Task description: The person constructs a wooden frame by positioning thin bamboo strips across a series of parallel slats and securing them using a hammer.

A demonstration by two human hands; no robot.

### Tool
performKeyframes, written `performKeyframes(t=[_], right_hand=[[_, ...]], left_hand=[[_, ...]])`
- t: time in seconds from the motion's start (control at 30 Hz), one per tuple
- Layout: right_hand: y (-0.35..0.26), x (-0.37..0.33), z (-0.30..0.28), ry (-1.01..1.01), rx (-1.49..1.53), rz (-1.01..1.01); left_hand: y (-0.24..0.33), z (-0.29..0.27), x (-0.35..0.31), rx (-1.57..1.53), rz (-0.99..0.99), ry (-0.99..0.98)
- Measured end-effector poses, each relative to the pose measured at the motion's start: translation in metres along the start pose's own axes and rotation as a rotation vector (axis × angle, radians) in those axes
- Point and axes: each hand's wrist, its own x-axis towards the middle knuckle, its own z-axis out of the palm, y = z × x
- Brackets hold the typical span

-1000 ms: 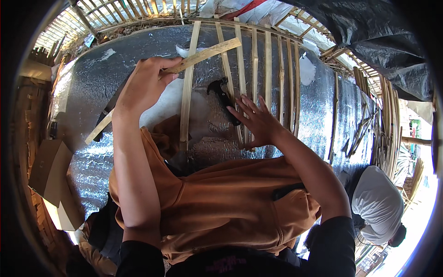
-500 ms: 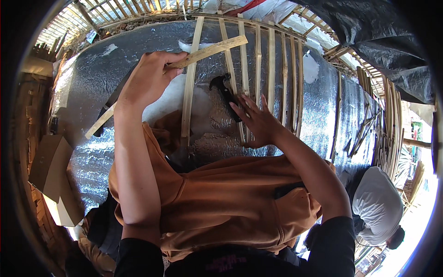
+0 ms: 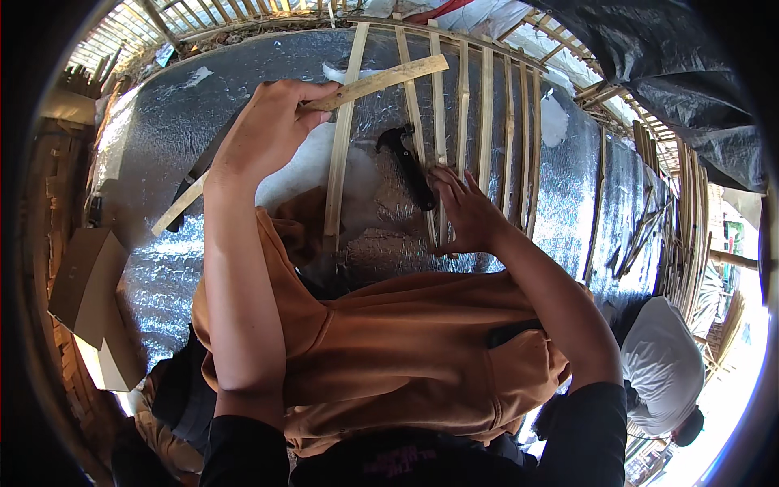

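My left hand (image 3: 272, 134) is closed around a long flat bamboo strip (image 3: 381, 84), which slants from beside my left forearm up to the right, above the other strips. My right hand (image 3: 471, 215) rests lower, its fingers bent over the bamboo slats (image 3: 439, 97) and its thumb apart from them. Just left of those fingertips lies a black hammer-like tool (image 3: 414, 174), head away from me, apart from the hand. A single slat (image 3: 345, 146) lies further left. Part of a long dark blade-like tool (image 3: 191, 174) shows behind my left forearm.
Silver foil sheeting (image 3: 560, 207) lies under the slats. An open cardboard box (image 3: 89, 284) stands at the left. Brown cloth (image 3: 398, 341) covers my lap. Another person in a grey top (image 3: 661, 353) bends over at the right. Black plastic sheeting (image 3: 682, 89) hangs at the upper right.
My right hand's fingers have drawn in from a wide spread and shifted off the hammer-like tool's handle onto the slats. The left hand still holds its strip. The whole view has shifted slightly.
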Motion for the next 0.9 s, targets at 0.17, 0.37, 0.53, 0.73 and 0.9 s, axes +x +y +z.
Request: performKeyframes(t=[0.17,0.37,0.53,0.73,0.9], right_hand=[[0.002,-0.003,0.003,0.015,-0.05,-0.036],[0.004,-0.012,0.006,0.036,-0.022,-0.06],[0.005,-0.015,0.007,0.027,0.014,-0.055],[0.009,-0.018,0.006,0.007,0.069,-0.075],[0.009,-0.019,0.003,0.008,0.031,-0.1]], left_hand=[[0.0,0.001,-0.001,0.017,-0.009,-0.002],[0.001,0.001,-0.001,0.011,0.049,0.061],[0.001,-0.001,0.0,0.009,0.015,-0.008],[0.003,0.0,0.001,0.001,-0.029,-0.021],[0.001,0.0,0.001,-0.008,-0.022,-0.018]])
